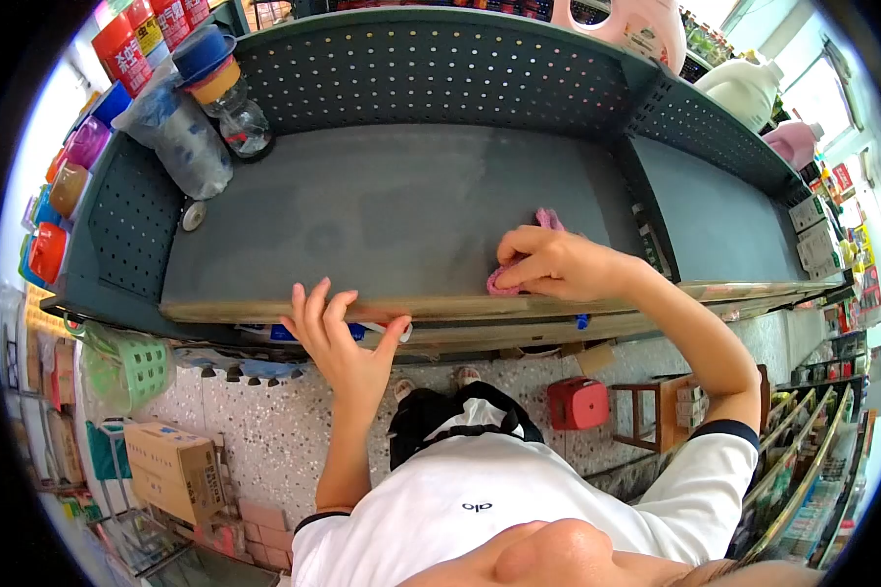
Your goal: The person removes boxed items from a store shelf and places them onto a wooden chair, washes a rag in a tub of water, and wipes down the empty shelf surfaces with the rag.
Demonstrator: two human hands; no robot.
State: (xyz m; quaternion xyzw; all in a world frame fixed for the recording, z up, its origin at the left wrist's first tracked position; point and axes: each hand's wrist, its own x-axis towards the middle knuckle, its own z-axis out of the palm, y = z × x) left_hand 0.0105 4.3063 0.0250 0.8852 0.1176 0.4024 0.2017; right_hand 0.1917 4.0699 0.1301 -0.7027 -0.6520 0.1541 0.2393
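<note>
A dark grey metal shelf [382, 215] with a perforated back panel spreads out before me. My right hand [558, 262] is closed round a pink cloth [504, 281] and presses it on the shelf near the front edge, right of the middle. Part of the cloth sticks out beyond my fingers. Along the shelf's front edge [440, 305], my left hand [338, 328] is open, its fingers spread, with the fingertips at the edge; it holds nothing.
At the shelf's left end stand a plastic-wrapped bundle [181, 137] and a clear jar [243, 122], with a small white disc [194, 215] nearby. A divider separates the right section. Below are a green basket [132, 367], a cardboard box [174, 470] and a red stool [578, 403].
</note>
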